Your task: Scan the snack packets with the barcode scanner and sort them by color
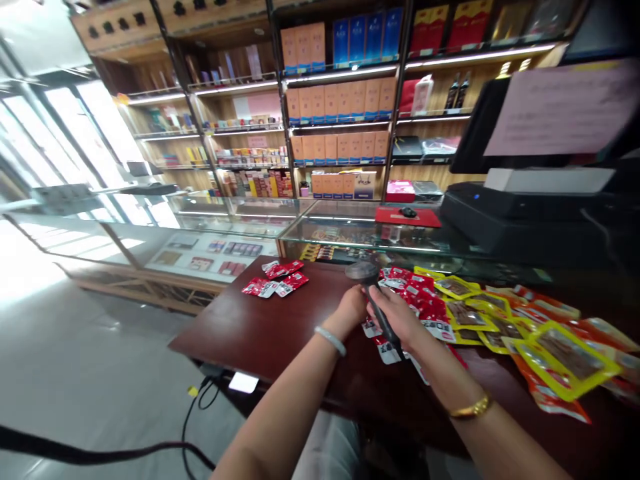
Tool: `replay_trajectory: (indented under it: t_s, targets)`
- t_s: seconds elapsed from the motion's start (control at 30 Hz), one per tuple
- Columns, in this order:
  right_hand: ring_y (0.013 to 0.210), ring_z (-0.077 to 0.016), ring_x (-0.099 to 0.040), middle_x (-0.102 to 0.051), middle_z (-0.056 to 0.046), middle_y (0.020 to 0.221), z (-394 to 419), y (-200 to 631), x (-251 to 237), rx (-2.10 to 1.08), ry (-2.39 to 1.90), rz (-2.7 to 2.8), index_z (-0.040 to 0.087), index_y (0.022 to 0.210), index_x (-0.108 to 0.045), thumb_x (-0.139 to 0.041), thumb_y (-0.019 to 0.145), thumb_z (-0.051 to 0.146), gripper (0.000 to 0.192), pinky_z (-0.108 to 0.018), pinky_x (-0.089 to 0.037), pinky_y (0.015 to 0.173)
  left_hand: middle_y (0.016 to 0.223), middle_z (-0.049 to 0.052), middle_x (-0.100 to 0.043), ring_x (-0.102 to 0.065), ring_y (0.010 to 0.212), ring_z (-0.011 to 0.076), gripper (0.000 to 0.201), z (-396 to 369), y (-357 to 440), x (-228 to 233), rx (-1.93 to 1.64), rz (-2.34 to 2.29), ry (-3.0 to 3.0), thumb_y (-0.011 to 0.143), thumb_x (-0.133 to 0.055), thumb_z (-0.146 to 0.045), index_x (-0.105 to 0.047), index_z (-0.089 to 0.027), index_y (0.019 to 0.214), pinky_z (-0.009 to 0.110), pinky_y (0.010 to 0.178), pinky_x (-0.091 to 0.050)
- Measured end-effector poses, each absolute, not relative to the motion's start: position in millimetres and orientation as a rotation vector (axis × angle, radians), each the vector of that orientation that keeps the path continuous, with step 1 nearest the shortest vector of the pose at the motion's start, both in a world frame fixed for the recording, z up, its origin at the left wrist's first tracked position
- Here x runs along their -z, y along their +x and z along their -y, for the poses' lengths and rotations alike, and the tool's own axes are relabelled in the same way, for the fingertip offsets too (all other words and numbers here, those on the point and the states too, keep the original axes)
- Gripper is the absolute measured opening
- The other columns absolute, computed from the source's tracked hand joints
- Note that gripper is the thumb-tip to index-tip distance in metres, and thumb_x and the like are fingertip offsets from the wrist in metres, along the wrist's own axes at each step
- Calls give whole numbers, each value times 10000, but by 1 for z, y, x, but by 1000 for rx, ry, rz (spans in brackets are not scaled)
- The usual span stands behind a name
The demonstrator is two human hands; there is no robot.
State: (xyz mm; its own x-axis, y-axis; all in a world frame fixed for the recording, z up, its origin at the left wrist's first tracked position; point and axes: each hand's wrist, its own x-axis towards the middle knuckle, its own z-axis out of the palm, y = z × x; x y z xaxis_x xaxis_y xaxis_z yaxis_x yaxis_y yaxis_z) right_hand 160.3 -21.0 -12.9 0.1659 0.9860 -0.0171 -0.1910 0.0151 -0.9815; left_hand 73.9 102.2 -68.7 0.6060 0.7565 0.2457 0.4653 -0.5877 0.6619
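Observation:
My right hand [396,315] is wrapped around the handle of a dark handheld barcode scanner [362,271], whose head points away from me over the table. My left hand [352,307] is closed just beside the scanner's neck; its fingertips are hidden, so what they hold cannot be made out. Under and right of the hands lies a heap of red snack packets [425,300] with white ends. Apart from it, a small group of red packets [284,277] lies on the left part of the dark red-brown table [240,333].
Yellow-edged snack packs [565,360] and orange packets [543,400] are piled at the right. A glass display counter [325,230] borders the table's far side. A dark monitor [475,120] stands at the right. A black cable [100,457] hangs at lower left.

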Motion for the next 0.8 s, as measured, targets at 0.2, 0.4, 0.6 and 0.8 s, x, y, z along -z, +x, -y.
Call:
replay_trajectory:
  t_s: [0.2, 0.4, 0.6, 0.8]
  targets:
    - [380, -71, -422, -515, 84, 534, -6, 122, 27, -1317, -1172, 1024, 224, 866, -522, -654, 776, 701, 503, -181, -318, 362, 1204, 132, -694, -624, 1131, 266, 394, -137, -37, 61, -639, -1556, 2324, 866, -648, -359, -662, -179, 1215, 353, 995, -451]
    - [384, -81, -450, -534, 81, 538, -30, 93, 46, -1396, -1191, 1070, 227, 875, -513, -624, 786, 713, 506, -184, -348, 356, 1264, 185, -622, -531, 1201, 345, 416, -173, -97, 51, -386, -2167, 2309, 918, -518, -471, -676, -162, 1146, 438, 1023, -383]
    - [364, -75, -437, -534, 87, 530, -35, 95, 52, -1401, -1202, 1059, 226, 890, -518, -619, 779, 724, 521, -182, -332, 349, 1375, 221, -538, -466, 1286, 394, 688, -188, -93, 46, -180, -2124, 2314, 674, -760, -583, -608, -159, 1194, 447, 1029, -360]
    - [373, -71, -440, -533, 88, 525, -22, 117, 40, -1254, -1219, 993, 223, 869, -511, -623, 766, 738, 537, -178, -343, 358, 1072, 101, -711, -671, 996, 259, 472, -174, -68, 56, -369, -1775, 2212, 805, -701, -436, -509, -202, 1166, 302, 779, -433]
